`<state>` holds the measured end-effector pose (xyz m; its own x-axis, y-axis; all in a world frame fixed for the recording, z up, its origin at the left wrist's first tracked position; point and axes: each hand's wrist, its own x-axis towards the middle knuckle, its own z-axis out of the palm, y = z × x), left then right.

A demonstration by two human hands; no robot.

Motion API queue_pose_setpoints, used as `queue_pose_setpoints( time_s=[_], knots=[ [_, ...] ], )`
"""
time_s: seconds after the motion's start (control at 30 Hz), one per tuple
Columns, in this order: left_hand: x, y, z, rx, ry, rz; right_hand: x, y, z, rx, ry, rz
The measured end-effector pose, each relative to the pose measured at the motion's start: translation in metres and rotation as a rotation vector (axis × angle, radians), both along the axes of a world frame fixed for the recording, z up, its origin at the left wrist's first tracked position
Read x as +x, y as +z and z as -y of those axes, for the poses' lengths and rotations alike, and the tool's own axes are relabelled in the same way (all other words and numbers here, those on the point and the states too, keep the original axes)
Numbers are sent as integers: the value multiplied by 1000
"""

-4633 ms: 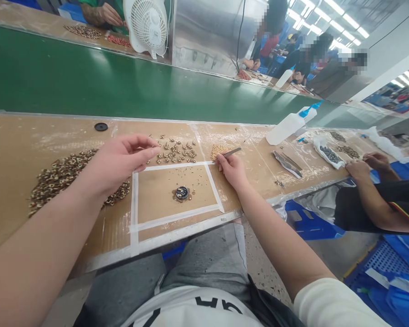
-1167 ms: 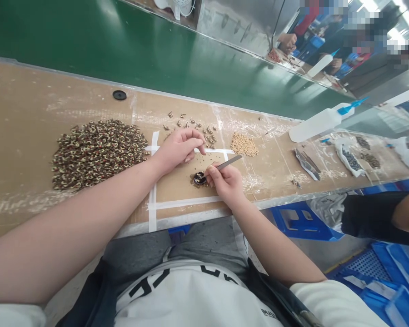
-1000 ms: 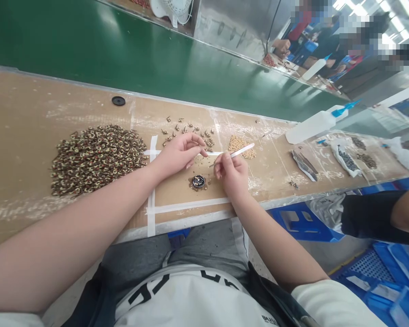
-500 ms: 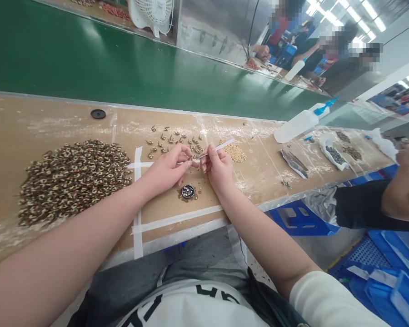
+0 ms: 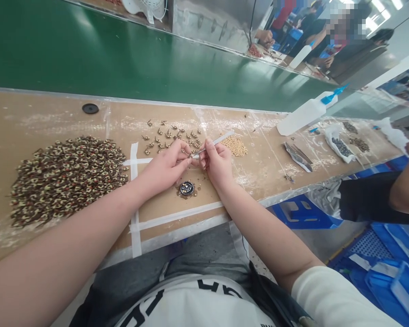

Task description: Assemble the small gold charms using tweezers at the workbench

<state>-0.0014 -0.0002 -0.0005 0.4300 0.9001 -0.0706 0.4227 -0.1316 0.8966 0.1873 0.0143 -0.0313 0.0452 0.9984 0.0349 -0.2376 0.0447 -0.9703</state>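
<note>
My right hand (image 5: pixel 218 164) is closed round a pair of metal tweezers (image 5: pixel 221 138), their tip pointing left toward my other hand. My left hand (image 5: pixel 170 165) pinches a small brown piece (image 5: pixel 190 156), mostly hidden by the fingertips. Both hands hover over the tabletop, fingertips almost meeting. Just below them sits a small round black dish (image 5: pixel 187 188) with a few tiny pieces in it and wet spots around it. Small brown-and-cream pieces (image 5: pixel 168 134) lie scattered behind my left hand. Beyond my right hand is a heap of tiny tan beads (image 5: pixel 236 146).
A large pile of brown-and-cream pieces (image 5: pixel 68 179) covers the left of the table. A black lid (image 5: pixel 90 108) lies behind it. To the right stand a white squeeze bottle (image 5: pixel 301 117) and a bag of dark pieces (image 5: pixel 341 147). A co-worker's arm (image 5: pixel 371 200) is at the far right.
The camera view has shifted slightly. The tweezers have turned a little in my right hand, and their tip meets the piece at my left fingertips. Both hands keep their holds.
</note>
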Motion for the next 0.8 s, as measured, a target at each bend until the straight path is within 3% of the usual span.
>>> queue_pose_setpoints(
  time_s=[0.8],
  knots=[
    [2,-4,0,104,12,-35,-3,5,3,15,-23,71]
  ],
)
